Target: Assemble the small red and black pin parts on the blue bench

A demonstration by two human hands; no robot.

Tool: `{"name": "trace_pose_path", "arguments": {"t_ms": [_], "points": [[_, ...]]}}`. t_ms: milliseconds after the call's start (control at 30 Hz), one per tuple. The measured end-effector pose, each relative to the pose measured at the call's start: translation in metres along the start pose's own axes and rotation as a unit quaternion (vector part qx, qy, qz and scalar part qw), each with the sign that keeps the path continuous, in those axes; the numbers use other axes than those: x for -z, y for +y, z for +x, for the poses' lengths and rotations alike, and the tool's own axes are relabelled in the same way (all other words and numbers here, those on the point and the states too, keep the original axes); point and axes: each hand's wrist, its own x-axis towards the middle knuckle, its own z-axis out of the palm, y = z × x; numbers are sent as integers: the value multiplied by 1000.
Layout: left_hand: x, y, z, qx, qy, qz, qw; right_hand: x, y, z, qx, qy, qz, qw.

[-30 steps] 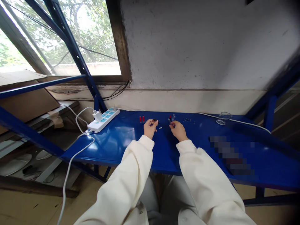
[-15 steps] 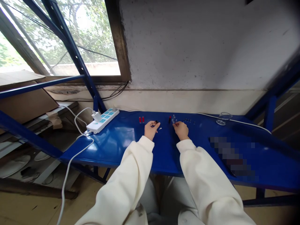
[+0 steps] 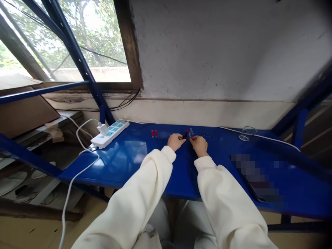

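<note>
Both my hands rest near the back of a blue metal table, in white sleeves. My left hand has its fingers curled, and its fingertips pinch a small dark piece with a red end. My right hand is closed too, its fingertips beside a small clear piece; what it holds is too small to make out. The two hands nearly touch. Two small red pieces stand to the left of my left hand. A row of tiny dark parts lies to the right.
A white power strip with a plugged-in adapter and white cable lies at the table's back left. A clear glass dish sits at the back right beside a thin white wire. A blurred dark object lies front right. Wall and window stand behind.
My left hand has moved right towards my right hand and now pinches the dark red-ended piece. My right hand has stayed near the clear piece. The view has shifted slightly.
</note>
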Motion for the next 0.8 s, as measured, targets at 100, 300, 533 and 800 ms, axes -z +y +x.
{"name": "trace_pose_path", "arguments": {"t_ms": [100, 300, 533, 800], "points": [[-7, 4, 7, 16, 5, 5, 1000, 2, -1, -1, 2, -2, -2, 1000], [-19, -2, 12, 6, 28, 66, 997, 3, -2, -3, 2, -2, -7, 1000], [-22, -4, 12, -6, 15, 152, 988, 4, -2, -5, 4, -8, -2, 1000], [-24, 0, 10, -4, 17, 206, 978, 8, -5, -7, -6, -21, -1, 1000]]}}
